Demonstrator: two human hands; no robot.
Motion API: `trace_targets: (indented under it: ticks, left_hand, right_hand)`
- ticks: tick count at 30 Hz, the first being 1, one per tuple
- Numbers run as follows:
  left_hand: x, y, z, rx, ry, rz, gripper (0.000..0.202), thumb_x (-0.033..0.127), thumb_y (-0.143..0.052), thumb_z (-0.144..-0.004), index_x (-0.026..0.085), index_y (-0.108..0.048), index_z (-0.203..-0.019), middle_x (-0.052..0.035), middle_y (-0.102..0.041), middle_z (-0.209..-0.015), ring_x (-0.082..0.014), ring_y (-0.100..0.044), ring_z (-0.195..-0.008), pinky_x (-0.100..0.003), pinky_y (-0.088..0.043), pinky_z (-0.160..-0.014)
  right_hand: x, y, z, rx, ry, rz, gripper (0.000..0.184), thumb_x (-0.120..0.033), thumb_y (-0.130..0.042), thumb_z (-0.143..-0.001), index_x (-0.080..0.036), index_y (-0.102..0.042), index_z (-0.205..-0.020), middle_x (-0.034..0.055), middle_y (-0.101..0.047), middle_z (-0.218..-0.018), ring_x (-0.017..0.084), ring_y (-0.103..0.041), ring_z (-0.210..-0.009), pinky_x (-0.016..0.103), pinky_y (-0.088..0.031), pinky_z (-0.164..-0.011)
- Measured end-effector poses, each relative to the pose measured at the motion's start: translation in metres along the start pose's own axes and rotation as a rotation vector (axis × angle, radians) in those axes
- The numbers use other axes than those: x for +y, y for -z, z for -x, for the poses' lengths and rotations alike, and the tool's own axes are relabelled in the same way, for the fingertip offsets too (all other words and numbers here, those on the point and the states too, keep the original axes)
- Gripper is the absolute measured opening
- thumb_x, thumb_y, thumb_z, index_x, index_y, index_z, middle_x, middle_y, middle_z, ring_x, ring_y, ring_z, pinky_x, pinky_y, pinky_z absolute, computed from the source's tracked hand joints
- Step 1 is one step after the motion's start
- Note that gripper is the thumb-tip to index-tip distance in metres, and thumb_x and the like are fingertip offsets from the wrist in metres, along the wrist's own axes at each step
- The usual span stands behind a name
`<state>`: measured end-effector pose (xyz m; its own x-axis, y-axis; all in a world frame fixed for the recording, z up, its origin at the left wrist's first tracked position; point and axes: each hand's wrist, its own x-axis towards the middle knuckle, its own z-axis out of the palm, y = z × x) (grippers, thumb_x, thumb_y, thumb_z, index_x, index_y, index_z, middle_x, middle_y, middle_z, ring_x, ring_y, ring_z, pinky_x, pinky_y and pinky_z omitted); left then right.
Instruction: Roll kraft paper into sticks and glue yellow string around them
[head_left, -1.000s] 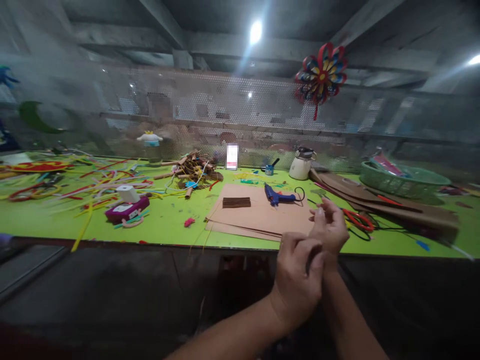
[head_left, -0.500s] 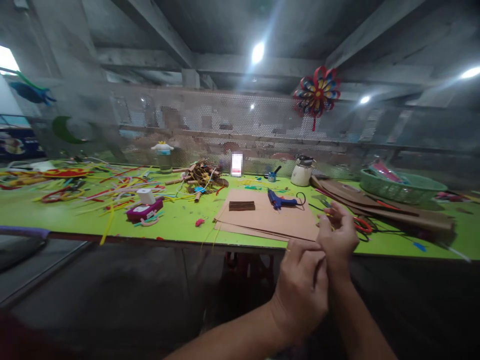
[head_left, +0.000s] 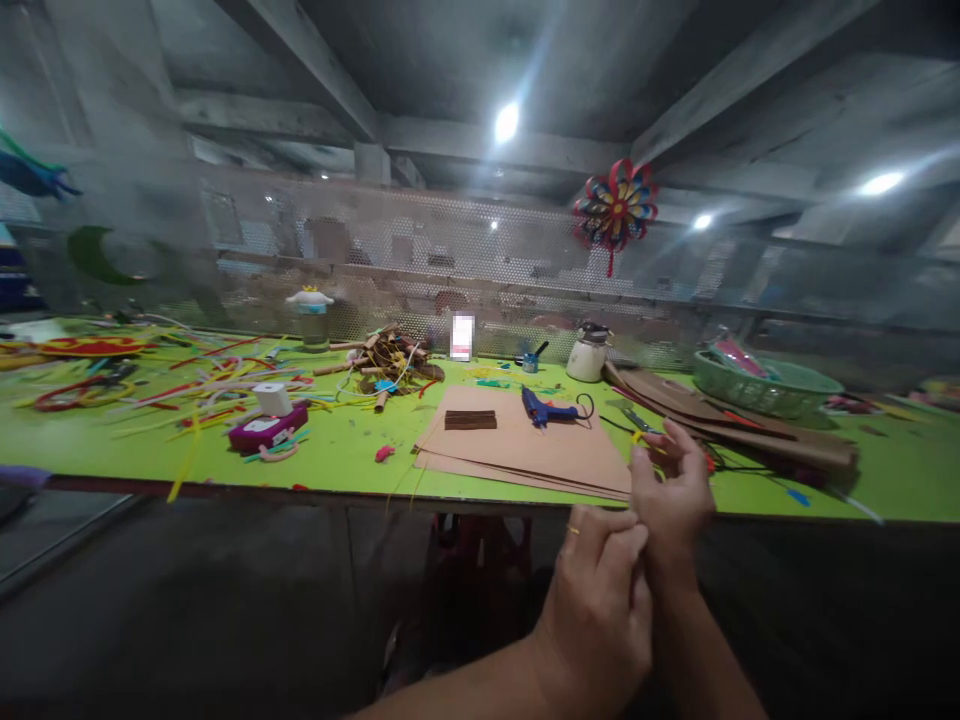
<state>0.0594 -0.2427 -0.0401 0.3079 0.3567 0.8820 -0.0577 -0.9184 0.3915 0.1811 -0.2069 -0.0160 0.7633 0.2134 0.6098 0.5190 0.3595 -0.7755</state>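
My left hand [head_left: 600,600] and my right hand [head_left: 671,490] are together in front of the table's near edge, below the tabletop. The left hand's fingers are curled and pressed against the heel of the right hand; nothing shows in them. The right hand stands upright with thumb up and fingers loosely bent and apart, holding nothing visible. Closest on the green table [head_left: 337,450] are stacked tan cardboard sheets [head_left: 525,445] with a dark brown strip bundle [head_left: 470,420] and a blue glue gun [head_left: 547,408] on them.
Red-handled scissors [head_left: 709,462] and brown sheets [head_left: 720,410] lie right of the hands, with a green basket [head_left: 765,385] behind. A white jar [head_left: 586,360], a pile of paper rolls [head_left: 390,355], a purple box [head_left: 262,430] and several coloured strips [head_left: 150,380] lie further left. A mesh wall backs the table.
Both hands have stayed together while the left fingers shifted over the right hand's heel. The view has tilted up a little, so the hands sit lower in the picture.
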Motion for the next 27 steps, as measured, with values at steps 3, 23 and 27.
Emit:
trace_targets:
  ticks: [3,23,27]
  left_hand:
    - [0.004,0.005,-0.003,0.013,0.041,0.056,0.033,0.001,-0.044,-0.073,0.015,-0.049,-0.103,-0.0105,-0.052,-0.095,-0.0198,-0.049,-0.090,-0.036,-0.046,-0.079]
    - [-0.039,0.057,-0.015,-0.427,0.081,0.019,0.032,0.010,-0.046,-0.079,0.020,-0.053,-0.109,-0.0087,-0.056,-0.101,-0.0164,-0.053,-0.093,-0.027,-0.045,-0.081]
    - [-0.123,0.123,-0.078,-0.494,0.282,-0.437,0.023,0.022,-0.043,-0.083,0.017,-0.058,-0.098,-0.0086,-0.056,-0.099,-0.0180,-0.054,-0.089,-0.032,-0.044,-0.082]
  right_hand:
    - [0.000,-0.002,0.004,0.002,-0.014,-0.025,0.047,-0.031,-0.058,-0.071,-0.016,-0.051,-0.115,0.0077,-0.057,-0.092,0.018,-0.057,-0.079,0.030,-0.048,-0.065]
    - [0.042,-0.023,-0.035,-0.237,0.046,0.072,0.028,-0.027,-0.049,-0.076,-0.013,-0.060,-0.097,0.0097,-0.063,-0.086,0.019,-0.059,-0.076,0.033,-0.048,-0.069]
    - [0.075,-0.050,-0.074,-0.627,0.254,0.419,0.025,-0.022,-0.044,-0.078,-0.013,-0.061,-0.095,0.0101,-0.063,-0.090,0.020,-0.057,-0.081,0.033,-0.045,-0.075]
